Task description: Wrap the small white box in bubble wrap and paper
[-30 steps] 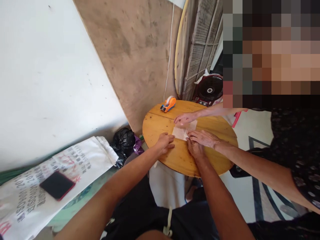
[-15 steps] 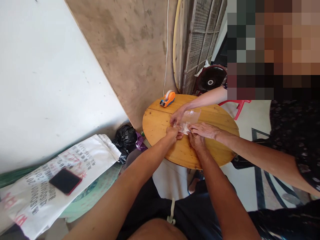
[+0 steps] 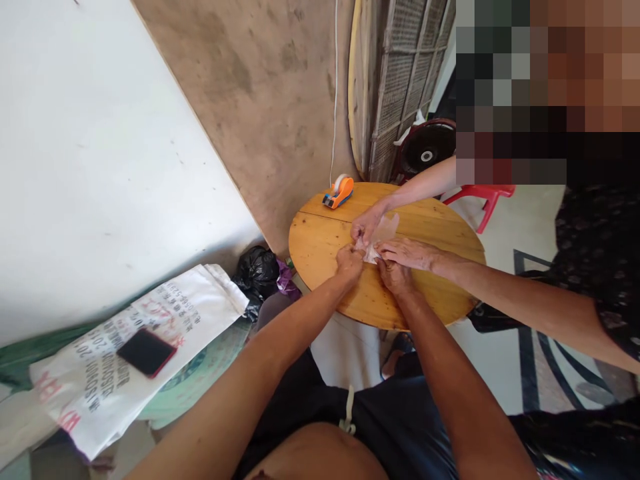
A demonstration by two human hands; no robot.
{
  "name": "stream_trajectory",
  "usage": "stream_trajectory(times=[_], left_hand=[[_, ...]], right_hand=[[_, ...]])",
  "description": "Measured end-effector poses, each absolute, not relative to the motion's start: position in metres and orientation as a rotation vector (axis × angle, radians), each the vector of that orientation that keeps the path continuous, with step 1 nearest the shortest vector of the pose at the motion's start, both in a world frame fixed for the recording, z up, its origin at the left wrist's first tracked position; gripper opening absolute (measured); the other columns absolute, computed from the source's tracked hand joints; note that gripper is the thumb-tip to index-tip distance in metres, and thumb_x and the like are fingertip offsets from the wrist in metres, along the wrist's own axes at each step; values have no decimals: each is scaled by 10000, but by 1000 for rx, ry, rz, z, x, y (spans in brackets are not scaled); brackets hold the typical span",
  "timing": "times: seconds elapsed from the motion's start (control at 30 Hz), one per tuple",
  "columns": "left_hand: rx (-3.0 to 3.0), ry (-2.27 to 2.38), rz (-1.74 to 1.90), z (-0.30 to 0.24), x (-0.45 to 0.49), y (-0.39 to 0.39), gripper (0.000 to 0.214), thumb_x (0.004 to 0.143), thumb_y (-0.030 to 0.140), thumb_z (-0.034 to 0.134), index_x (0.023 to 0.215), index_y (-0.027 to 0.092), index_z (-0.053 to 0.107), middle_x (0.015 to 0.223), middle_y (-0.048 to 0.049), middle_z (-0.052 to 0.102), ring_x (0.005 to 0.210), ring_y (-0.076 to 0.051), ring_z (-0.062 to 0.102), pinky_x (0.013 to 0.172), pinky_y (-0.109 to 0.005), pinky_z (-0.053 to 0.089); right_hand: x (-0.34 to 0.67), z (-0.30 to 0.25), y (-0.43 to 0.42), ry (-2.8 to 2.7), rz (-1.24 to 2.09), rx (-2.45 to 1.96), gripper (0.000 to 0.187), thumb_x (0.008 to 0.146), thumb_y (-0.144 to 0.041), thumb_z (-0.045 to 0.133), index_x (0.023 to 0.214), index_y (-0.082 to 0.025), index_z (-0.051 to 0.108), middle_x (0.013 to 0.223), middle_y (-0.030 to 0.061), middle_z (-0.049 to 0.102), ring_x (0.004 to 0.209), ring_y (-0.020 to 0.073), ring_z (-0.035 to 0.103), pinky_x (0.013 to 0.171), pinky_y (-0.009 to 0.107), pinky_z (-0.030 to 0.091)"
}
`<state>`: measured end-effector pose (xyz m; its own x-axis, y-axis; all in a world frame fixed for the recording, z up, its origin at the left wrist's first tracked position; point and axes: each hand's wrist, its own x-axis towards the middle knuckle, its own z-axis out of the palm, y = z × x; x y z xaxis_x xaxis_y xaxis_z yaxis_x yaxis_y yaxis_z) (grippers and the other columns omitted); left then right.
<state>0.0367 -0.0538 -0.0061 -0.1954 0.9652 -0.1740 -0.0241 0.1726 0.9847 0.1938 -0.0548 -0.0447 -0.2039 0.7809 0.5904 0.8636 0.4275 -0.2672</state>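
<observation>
A crumpled piece of clear plastic wrap (image 3: 386,229) lies on the round wooden table (image 3: 320,233). My left hand (image 3: 350,262) is closed on its left near edge. At the near right edge, my right hand (image 3: 393,275) also grips the plastic with bent fingers. Another person's hand (image 3: 367,223) pinches the plastic just beyond my left hand. That person's other hand (image 3: 407,253) lies over the plastic's right side, against my right fingers. Anything folded inside the plastic is too small to make out.
An orange tape dispenser (image 3: 339,192) stands at the table's far left. To my left, a phone (image 3: 147,352) rests on a white woven sack (image 3: 200,300), near a black plastic bag (image 3: 256,270). A red stool (image 3: 483,193) and a fan (image 3: 425,153) stand behind the table.
The far part of the plastic has been drawn in and looks smaller and more folded. The other person's far hand has lifted slightly and pinches the plastic. My hands keep their hold.
</observation>
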Motion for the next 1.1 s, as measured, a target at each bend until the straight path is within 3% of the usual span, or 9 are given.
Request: stream_trajectory(times=[0.23,0.37,0.5,0.7,0.93,1.1], left_hand=[[1288,1469,1314,-8,31,-58,68,850,219,651,831,156,669,826,-24,692,781,-148,620,791,-262,489],[1590,1441,1316,-13,29,-57,152,870,190,600,974,164,709,950,-68,740,891,-191,676,889,-331,521],[1722,1425,1328,-18,27,-57,156,869,207,607,978,182,716,1034,-86,743,1003,-225,678,990,-397,510],[1791,1443,1324,-22,24,-54,198,921,253,546,1013,166,698,1032,-101,742,957,-214,691,917,-376,554],[2056,1308,1273,-21,22,-55,184,936,259,514,978,186,678,1109,-110,717,1098,-230,638,1047,-418,496],[2259,1162,1310,-20,18,-59,234,971,271,434,982,186,652,1075,-119,705,1091,-223,624,1043,-408,505]], right_hand=[[180,-43,-57,-2089,-161,-1344,390,977,-284,444,1260,-137,668,1344,165,636,1324,299,516,1145,496,409],[171,-38,-67,-2110,-317,-1467,397,963,-166,427,1292,-174,649,1327,175,624,1137,280,622,1002,436,510],[167,-30,-78,-2157,-348,-1490,380,979,-173,422,1286,-172,647,1328,193,597,935,231,661,828,346,559],[166,-24,-81,-2198,-389,-1525,386,993,-187,412,1317,-202,621,1424,166,543,1033,261,628,875,369,540],[167,-19,-81,-2205,-261,-1456,368,1008,-197,385,1224,-173,683,1364,149,596,1121,261,606,982,387,521],[170,-20,-82,-2164,-171,-1380,382,979,-167,404,1227,-173,695,1373,144,609,1186,259,607,1051,405,511]])
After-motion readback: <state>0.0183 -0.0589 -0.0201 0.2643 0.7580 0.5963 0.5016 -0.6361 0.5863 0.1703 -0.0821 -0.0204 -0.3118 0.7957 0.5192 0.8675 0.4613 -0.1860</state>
